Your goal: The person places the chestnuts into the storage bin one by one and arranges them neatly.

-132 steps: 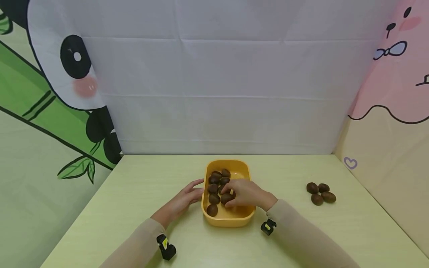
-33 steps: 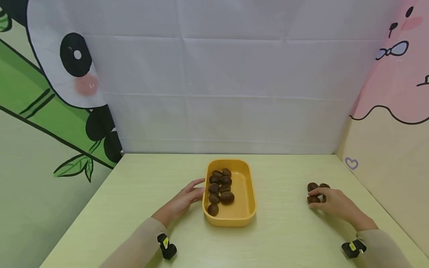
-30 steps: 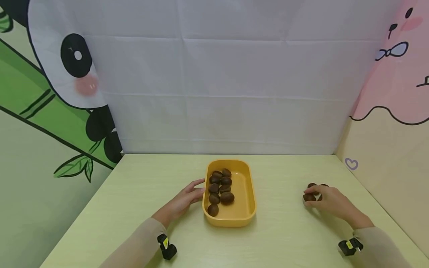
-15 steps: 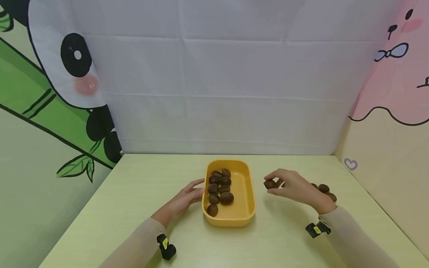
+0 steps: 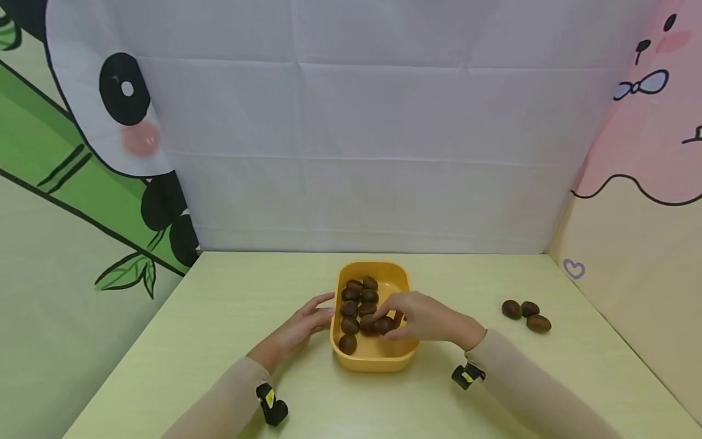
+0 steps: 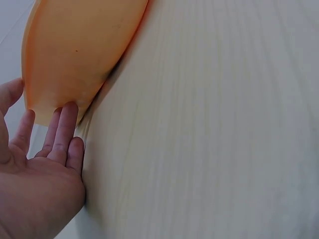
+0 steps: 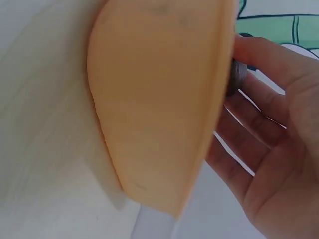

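A yellow-orange plastic tray (image 5: 375, 364) stands on the table with several brown chestnuts (image 5: 349, 309) lined up along its left half. Inside it, toward the middle, my right hand (image 5: 425, 317) pinches one chestnut (image 5: 384, 325) between thumb and fingers, beside another. The right wrist view shows that chestnut (image 7: 236, 77) partly hidden behind the tray wall (image 7: 154, 99). With extended fingers, my left hand (image 5: 298, 329) touches the tray's left side. Its fingertips meet the outer wall (image 6: 79, 55) in the left wrist view.
Three loose chestnuts (image 5: 529, 314) lie in a group on the right part of the table (image 5: 247, 286). A white cloth backdrop (image 5: 373, 158) rises behind the table, with cartoon-printed panels at both sides.
My right hand took a chestnut from the group at right and carried it left into the tray. That group has one chestnut fewer. My left hand stayed at the tray's side.
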`<state>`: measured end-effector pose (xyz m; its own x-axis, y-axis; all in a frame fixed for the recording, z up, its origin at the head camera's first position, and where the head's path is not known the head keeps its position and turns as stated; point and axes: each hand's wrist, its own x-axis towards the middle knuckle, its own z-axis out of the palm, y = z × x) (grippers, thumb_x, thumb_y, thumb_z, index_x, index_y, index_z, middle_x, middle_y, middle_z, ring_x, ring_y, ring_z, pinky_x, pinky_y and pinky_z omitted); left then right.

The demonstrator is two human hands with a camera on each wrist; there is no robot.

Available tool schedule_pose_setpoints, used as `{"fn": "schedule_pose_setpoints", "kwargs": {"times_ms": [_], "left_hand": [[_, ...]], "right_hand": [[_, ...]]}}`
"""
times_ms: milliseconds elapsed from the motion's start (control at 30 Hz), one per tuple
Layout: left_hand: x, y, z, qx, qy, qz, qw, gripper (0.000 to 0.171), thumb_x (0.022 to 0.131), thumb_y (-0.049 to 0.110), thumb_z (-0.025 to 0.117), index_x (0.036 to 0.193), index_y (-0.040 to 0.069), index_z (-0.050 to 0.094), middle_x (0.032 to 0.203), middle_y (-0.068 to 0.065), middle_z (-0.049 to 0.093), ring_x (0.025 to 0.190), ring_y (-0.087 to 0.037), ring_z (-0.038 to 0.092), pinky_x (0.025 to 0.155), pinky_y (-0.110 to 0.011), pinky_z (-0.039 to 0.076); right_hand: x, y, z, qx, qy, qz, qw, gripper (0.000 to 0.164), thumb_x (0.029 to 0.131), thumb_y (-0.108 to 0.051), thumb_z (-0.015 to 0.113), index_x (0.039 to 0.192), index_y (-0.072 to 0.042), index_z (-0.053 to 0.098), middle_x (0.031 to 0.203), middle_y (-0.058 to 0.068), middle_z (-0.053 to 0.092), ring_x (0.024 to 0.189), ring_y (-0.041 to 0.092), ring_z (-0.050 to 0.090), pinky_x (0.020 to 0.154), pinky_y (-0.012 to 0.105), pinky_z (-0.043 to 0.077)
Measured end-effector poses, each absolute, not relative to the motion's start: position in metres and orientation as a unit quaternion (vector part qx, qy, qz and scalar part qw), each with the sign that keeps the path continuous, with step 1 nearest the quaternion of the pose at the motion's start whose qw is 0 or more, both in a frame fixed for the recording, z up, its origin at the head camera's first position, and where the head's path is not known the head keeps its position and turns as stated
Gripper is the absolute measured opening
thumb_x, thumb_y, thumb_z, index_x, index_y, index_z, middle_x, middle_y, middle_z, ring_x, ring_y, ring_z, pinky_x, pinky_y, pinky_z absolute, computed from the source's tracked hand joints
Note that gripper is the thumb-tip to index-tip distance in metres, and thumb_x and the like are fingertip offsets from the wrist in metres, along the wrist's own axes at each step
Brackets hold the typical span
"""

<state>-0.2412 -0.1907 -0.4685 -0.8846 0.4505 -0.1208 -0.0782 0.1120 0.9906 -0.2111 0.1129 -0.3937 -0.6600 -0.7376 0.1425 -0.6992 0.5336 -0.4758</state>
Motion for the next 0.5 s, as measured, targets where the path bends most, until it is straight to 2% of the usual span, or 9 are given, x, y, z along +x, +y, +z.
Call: {"fn": "schedule_pose_setpoints", "kwargs": {"times_ms": [167, 333, 500], "left_hand": [[-0.241, -0.191, -0.469, 0.136, 0.718, 0.653, 0.198, 0.063, 0.103, 0.034, 0.056, 0.156, 0.013, 0.03, 0.141, -0.02, 0.054, 0.125, -0.031, 0.055, 0.115, -0.053, 0.027], [-0.241, -0.191, -0.469, 0.136, 0.722, 0.649, 0.196, 0.063, 0.103, 0.036, 0.057, 0.156, 0.015, 0.03, 0.14, -0.018, 0.056, 0.125, -0.031, 0.056, 0.115, -0.054, 0.027], [-0.242, -0.19, -0.47, 0.136, 0.721, 0.649, 0.198, 0.063, 0.103, 0.035, 0.057, 0.156, 0.015, 0.03, 0.141, -0.019, 0.055, 0.126, -0.032, 0.055, 0.115, -0.054, 0.026]], "right_hand": [[-0.214, 0.096, -0.405, -0.434, 0.866, -0.243, 0.058, 0.028, 0.087, -0.023, 0.081, 0.113, -0.015, 0.074, 0.108, -0.005, 0.067, 0.085, 0.006, 0.061, 0.075, 0.021, 0.052], [-0.216, 0.086, -0.415, -0.457, 0.858, -0.222, 0.072, 0.029, 0.087, -0.022, 0.081, 0.114, -0.011, 0.074, 0.109, -0.005, 0.069, 0.087, 0.006, 0.061, 0.075, 0.018, 0.051], [-0.216, 0.081, -0.423, -0.451, 0.867, -0.197, 0.078, 0.029, 0.087, -0.022, 0.081, 0.114, -0.012, 0.075, 0.108, -0.008, 0.069, 0.086, 0.001, 0.059, 0.076, 0.016, 0.049]]}}
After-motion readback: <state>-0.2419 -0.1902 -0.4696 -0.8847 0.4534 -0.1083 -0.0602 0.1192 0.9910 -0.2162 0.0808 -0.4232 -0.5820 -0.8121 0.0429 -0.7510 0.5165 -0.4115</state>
